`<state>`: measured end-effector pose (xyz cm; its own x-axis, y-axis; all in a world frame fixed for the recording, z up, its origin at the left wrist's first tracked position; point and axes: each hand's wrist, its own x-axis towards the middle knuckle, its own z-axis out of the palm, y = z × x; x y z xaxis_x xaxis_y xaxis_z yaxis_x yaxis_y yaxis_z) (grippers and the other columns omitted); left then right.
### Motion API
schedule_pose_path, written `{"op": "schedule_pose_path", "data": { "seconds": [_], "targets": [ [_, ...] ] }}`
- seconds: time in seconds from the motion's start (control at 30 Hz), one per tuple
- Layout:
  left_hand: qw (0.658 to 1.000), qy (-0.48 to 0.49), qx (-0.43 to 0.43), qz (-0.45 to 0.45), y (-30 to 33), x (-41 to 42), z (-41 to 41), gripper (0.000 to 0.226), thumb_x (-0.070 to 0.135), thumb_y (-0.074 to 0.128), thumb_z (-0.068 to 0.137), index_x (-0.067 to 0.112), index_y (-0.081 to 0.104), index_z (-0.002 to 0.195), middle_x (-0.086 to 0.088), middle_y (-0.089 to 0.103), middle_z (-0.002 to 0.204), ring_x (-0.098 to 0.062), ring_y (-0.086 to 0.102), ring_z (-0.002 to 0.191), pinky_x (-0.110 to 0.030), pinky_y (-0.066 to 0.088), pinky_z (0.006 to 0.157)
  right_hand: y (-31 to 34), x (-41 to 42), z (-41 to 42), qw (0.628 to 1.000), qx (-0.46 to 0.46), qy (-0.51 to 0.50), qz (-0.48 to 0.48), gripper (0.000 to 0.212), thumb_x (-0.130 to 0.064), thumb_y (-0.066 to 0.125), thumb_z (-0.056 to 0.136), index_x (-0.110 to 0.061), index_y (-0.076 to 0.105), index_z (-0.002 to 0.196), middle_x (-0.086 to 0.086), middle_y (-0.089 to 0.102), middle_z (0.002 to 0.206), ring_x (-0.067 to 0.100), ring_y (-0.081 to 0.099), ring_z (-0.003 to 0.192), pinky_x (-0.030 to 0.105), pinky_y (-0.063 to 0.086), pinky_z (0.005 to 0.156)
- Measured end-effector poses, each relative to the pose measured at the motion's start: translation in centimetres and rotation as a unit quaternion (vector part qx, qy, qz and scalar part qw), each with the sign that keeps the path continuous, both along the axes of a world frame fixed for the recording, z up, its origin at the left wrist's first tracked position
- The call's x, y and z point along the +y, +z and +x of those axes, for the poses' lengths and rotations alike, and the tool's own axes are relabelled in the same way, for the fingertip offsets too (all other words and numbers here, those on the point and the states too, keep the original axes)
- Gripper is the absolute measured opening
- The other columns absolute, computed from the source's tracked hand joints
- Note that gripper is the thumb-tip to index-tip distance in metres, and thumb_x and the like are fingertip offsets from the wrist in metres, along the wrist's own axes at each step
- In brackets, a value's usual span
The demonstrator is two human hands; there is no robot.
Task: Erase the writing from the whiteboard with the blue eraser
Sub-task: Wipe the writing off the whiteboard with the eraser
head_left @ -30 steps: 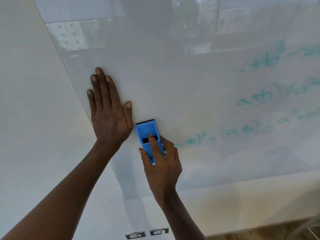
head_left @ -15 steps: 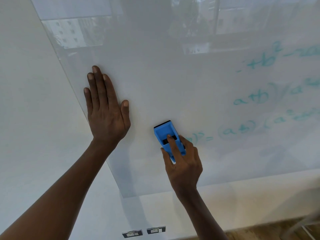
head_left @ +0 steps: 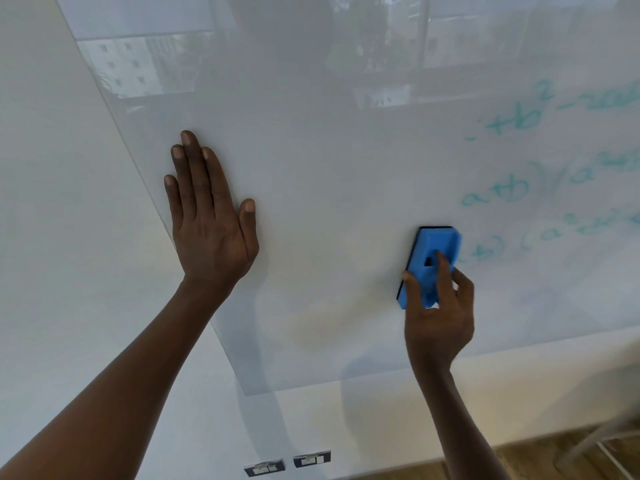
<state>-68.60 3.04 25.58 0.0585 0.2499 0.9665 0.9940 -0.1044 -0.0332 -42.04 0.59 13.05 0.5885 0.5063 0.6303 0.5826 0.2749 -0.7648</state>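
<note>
Reflecting windows, glossy whiteboard [head_left: 329, 188] bears seemingly smeared teal writing [head_left: 498, 192].

— What's around, apart from the work itself?

— A pale wall [head_left: 62, 237] on the left, running down below too. Low on it sit two small wall sockets [head_left: 287, 463], side by side, just apart from each other.

— And underneath?

— A strip of wooden floor [head_left: 519, 455] along the bottom right, brown with visible grain. Something pale and thin-legged [head_left: 602, 441] stands on it at the far right, too blurred to name.

— Anything higher up?

— Only reflections in the glossy surface: a building with rows of windows [head_left: 138, 67] at upper left, and dark trees [head_left: 367, 36] beside a window frame near the top middle.
</note>
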Motion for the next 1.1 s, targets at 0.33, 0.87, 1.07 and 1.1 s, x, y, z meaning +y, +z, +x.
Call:
{"op": "schedule_pose_path", "data": {
  "seconds": [0.33,0.87,1.07,1.1],
  "targets": [
    [1.000,0.007,0.003,0.007,-0.1,0.2,0.0,0.065,0.029,0.033,0.107,-0.014,0.021,0.155,-0.038,0.024,0.160,-0.046,0.016,0.151,-0.044,0.005,0.129,1.0,0.5,-3.0,0.969,0.243,-0.044,-0.028,0.054,-0.046,0.072,0.087,-0.025,0.060,0.134,0.004,0.065,0.100,0.015,0.060,0.077,0.024,0.040,0.065],
    [1.000,-0.005,-0.004,-0.007,-0.1,0.0,0.2,0.068,0.029,0.035,0.107,-0.010,0.013,0.157,-0.036,0.018,0.163,-0.032,0.003,0.157,-0.045,0.003,0.129,11.1,-1.1,-11.3,0.996,-0.037,0.050,0.058,0.055,-0.051,0.069,0.087,-0.021,0.062,0.132,0.005,0.061,0.115,0.014,0.064,0.086,0.023,0.054,0.063],
    [1.000,0.002,-0.020,-0.022,-0.1,-0.1,0.4,0.069,0.028,0.033,0.105,-0.012,0.012,0.157,-0.038,0.015,0.162,-0.045,0.008,0.154,-0.044,-0.001,0.129,11.7,-1.0,-10.4,0.963,-0.254,0.071,0.063,0.050,-0.048,0.062,0.092,-0.022,0.057,0.134,0.009,0.062,0.117,0.016,0.062,0.088,0.021,0.054,0.062],
    [0.999,0.000,-0.027,-0.022,-0.1,0.0,0.6,0.069,0.028,0.033,0.105,-0.013,0.012,0.156,-0.038,0.014,0.162,-0.048,0.009,0.153,-0.045,-0.002,0.128,11.6,-0.9,-9.8,0.956,-0.276,0.070,0.065,0.048,-0.046,0.064,0.092,-0.021,0.059,0.132,0.009,0.062,0.117,0.016,0.061,0.087,0.022,0.054,0.060]
  ]
}}
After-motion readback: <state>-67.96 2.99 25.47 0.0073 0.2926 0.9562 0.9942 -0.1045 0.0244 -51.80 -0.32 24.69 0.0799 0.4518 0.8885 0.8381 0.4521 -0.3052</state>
